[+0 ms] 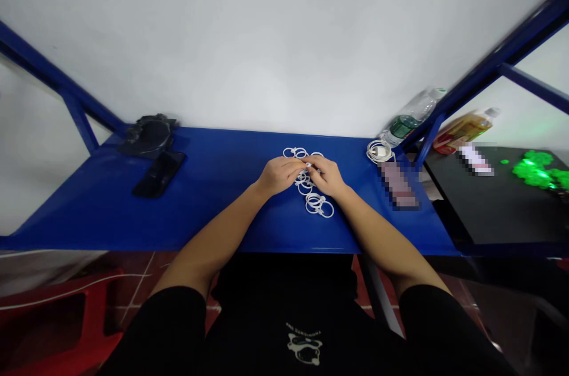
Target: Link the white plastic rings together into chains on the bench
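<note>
Over the blue table, my left hand (279, 177) and my right hand (329, 175) meet at the fingertips. Both are closed in a pinch around a small white ring (308, 165), mostly covered by the fingers. More thin white rings, which look like curtain rings with small eyelets, lie loose about my hands. One group of rings (296, 152) is just beyond the fingers, others are partly hidden under them, and a cluster of rings (319, 205) lies nearer to me, beside my right wrist.
On the blue table (213, 210), a dark phone (159, 174) and a black object (149, 134) lie left. A coiled white cable (379, 152), a blurred-out pinkish item (399, 186) and a plastic bottle (406, 121) are right. Blue frame bars (80, 118) rise at both sides.
</note>
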`<state>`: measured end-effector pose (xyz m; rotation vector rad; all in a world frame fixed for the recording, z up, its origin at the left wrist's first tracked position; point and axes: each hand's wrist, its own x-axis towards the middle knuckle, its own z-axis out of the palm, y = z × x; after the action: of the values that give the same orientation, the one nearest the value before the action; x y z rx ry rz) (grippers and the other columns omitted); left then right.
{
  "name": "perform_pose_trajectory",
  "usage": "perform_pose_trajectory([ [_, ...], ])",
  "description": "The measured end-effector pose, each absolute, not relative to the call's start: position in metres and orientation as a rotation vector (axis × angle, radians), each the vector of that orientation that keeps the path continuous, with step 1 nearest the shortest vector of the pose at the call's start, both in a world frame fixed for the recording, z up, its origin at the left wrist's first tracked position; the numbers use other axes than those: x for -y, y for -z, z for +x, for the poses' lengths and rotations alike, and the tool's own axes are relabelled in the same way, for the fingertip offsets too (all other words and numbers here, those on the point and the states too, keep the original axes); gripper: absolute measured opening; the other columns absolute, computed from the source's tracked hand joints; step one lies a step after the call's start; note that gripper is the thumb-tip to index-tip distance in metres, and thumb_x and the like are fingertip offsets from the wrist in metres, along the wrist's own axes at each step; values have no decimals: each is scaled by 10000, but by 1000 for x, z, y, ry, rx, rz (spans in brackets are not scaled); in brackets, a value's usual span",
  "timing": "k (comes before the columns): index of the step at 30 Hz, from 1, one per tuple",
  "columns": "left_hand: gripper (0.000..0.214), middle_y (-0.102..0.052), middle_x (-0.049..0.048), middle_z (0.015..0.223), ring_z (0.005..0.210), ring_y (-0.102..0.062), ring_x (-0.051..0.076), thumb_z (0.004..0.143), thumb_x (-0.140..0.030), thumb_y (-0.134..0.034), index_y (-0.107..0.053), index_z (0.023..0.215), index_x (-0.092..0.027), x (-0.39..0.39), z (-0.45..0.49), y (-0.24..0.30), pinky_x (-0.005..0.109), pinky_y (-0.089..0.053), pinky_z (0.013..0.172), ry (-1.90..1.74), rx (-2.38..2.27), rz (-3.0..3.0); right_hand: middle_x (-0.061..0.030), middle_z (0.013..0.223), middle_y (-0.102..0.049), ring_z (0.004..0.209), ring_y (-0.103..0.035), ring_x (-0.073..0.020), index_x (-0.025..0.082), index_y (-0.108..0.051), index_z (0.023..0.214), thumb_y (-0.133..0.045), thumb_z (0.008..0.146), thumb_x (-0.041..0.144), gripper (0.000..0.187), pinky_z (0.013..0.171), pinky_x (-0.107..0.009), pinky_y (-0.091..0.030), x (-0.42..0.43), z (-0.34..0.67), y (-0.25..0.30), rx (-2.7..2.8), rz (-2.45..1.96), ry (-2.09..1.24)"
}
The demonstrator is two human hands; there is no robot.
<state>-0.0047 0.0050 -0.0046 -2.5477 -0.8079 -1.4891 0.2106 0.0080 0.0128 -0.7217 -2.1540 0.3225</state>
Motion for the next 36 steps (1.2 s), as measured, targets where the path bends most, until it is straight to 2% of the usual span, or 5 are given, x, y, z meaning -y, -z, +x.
perform_pose_trajectory([
  [11, 168, -827, 30, 1033, 954, -786, 161, 1030, -232, -611, -777, 1050, -247, -1, 5, 7, 313, -628, 819, 1428, 774, -2576, -25, 982, -809, 901, -765, -196, 240, -759, 942, -477, 900, 149, 300, 842, -337, -603, -9, 209, -6, 1994, -782, -507],
  [15, 193, -825, 46, 1004, 953, -776, 186, 1033, -237, -587, -780, 1021, -238, -4, -1, 2, 381, -595, 888, 1408, 966, -2542, -70, 1202, -778, 1105, -729, -248, 251, -722, 1279, -522, 969, 263, 369, 1015, -433, -561, -10, 214, -16, 2058, -893, -405],
  [20, 210, -816, 78, 1054, 1026, -757, 230, 1030, -262, -582, -787, 1039, -222, -15, -19, -2, 434, -538, 950, 1342, 1286, -2470, -118, 1723, -332, 1594, -238, -461, 332, -335, 1668, -832, 737, 698, 1117, 1258, -732, -158, -17, 239, -29, 2544, -1094, -500],
  [24, 233, -807, 84, 1086, 1023, -739, 238, 1033, -287, -584, -771, 1156, -221, -18, -22, 0, 436, -516, 957, 1220, 1395, -2523, -100, 1786, -115, 1624, -5, -494, 383, -194, 1702, -878, 616, 768, 1339, 1254, -766, -24, -22, 250, -22, 2753, -1286, -639],
  [36, 280, -727, 93, 1250, 1190, -639, 285, 942, -483, -718, -806, 1078, -256, -16, -22, 1, 497, -478, 1063, 988, 1475, -2705, -134, 1759, -228, 1630, -177, -402, 292, -302, 1685, -663, 905, 713, 957, 1283, -671, -188, -27, 230, -11, 2492, -1237, -476],
])
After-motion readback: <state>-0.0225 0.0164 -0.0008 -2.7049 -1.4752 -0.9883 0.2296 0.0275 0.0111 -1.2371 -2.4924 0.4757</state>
